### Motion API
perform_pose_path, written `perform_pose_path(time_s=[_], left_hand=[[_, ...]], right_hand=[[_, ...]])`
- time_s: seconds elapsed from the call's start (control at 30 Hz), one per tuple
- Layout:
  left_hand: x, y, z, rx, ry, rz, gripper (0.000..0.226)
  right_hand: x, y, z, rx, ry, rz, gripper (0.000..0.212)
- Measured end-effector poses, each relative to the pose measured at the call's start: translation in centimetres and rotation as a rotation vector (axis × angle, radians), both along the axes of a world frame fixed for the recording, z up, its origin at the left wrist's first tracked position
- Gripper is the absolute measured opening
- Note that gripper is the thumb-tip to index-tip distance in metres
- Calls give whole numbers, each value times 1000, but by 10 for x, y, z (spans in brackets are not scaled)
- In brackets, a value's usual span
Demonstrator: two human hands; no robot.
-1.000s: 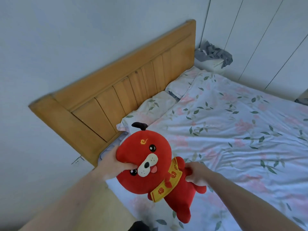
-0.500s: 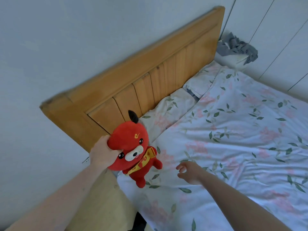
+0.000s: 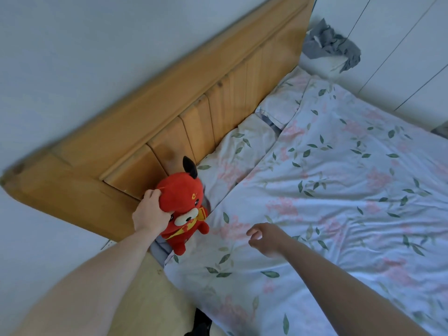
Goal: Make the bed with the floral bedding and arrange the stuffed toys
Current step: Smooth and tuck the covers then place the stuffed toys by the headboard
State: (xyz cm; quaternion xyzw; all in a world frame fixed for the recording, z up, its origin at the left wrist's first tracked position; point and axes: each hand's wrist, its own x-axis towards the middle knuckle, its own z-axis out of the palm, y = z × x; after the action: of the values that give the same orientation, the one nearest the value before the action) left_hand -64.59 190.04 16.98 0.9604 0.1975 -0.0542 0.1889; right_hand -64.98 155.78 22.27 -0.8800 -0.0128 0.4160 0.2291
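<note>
A red stuffed toy (image 3: 184, 204) with a black tuft, white muzzle and yellow scarf stands at the head corner of the bed, close to the wooden headboard (image 3: 169, 122). My left hand (image 3: 149, 212) grips the toy's head from the left side. My right hand (image 3: 265, 236) hovers over the floral duvet (image 3: 327, 190) to the toy's right, fingers loosely curled and holding nothing. Two floral pillows (image 3: 238, 151) lie along the headboard, partly under the duvet's top edge.
A grey cloth (image 3: 329, 42) is heaped on a white stand beyond the headboard's far end. White panelled doors (image 3: 400, 57) run along the bed's far side. A pale wall stands behind the headboard. A dark object (image 3: 201, 323) lies on the floor by the bed's near edge.
My right hand let go of the toy's body and drew away over the duvet. My left hand carried the toy up to the headboard corner and set it near the pillow.
</note>
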Motion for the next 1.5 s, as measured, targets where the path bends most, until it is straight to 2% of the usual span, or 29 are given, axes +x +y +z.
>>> perform_pose_path(time_s=[0.07,0.17,0.23,0.27,0.33,0.43,0.5,0.57,0.6,0.67,0.73,0.8,0.83,0.87,0.93,0.97,1.03,1.1,1.17,1.23,1.4,1.5], left_hand=[[4,9,-13,14,102,-2,78],[11,23,-24,7,405,61,106],[12,25,-30,25,451,68,110],[10,26,-28,36,414,55,109],[5,22,-28,56,304,-9,91],[3,23,-21,110,219,-95,47],[0,26,-14,130,168,-129,27],[-2,29,-14,57,57,-132,5],[-1,29,-14,12,-11,-128,20],[3,39,-13,-54,-93,-86,33],[7,48,-9,2,-21,-84,32],[8,46,-5,47,112,-68,20],[4,36,-3,15,96,-65,19],[-1,23,-2,-27,33,-86,29],[-11,-11,-4,-69,-133,-269,50],[-14,-28,-8,-44,-133,-450,60],[-15,-59,-27,9,59,-702,84],[-6,-79,-48,25,284,-683,105],[7,-93,-65,-3,430,-640,115],[13,-111,-76,20,484,-676,117],[15,-171,-131,23,462,-768,106],[4,-184,-161,-67,602,-712,116]], right_hand=[[-3,-4,-1,-27,9,-18,33],[-11,-10,-3,-76,50,-46,33],[-18,-15,-4,-104,62,-51,32],[-21,-15,-3,-110,57,-52,32],[-25,-17,-4,-106,54,-59,30],[-29,-17,-1,-95,48,-61,30],[-35,-16,2,-100,53,-56,31],[-40,-17,4,-91,46,-62,30],[-42,-19,6,-83,32,-71,30],[-45,-22,9,-71,23,-80,29],[-52,-25,9,-68,33,-103,30],[-57,-26,6,-74,23,-116,31],[-61,-26,5,-73,22,-130,31],[-64,-24,3,-68,27,-138,31],[-70,-18,-1,-51,40,-153,31],[-72,-15,-3,-41,45,-158,31],[-78,-9,-9,-26,55,-152,31],[-80,-6,-17,-29,68,-143,33],[-80,-6,-23,-30,87,-152,34],[-79,-8,-29,-31,84,-156,33],[-59,-53,-71,-78,40,-309,31],[-52,-89,-108,-148,-4,-431,39]])
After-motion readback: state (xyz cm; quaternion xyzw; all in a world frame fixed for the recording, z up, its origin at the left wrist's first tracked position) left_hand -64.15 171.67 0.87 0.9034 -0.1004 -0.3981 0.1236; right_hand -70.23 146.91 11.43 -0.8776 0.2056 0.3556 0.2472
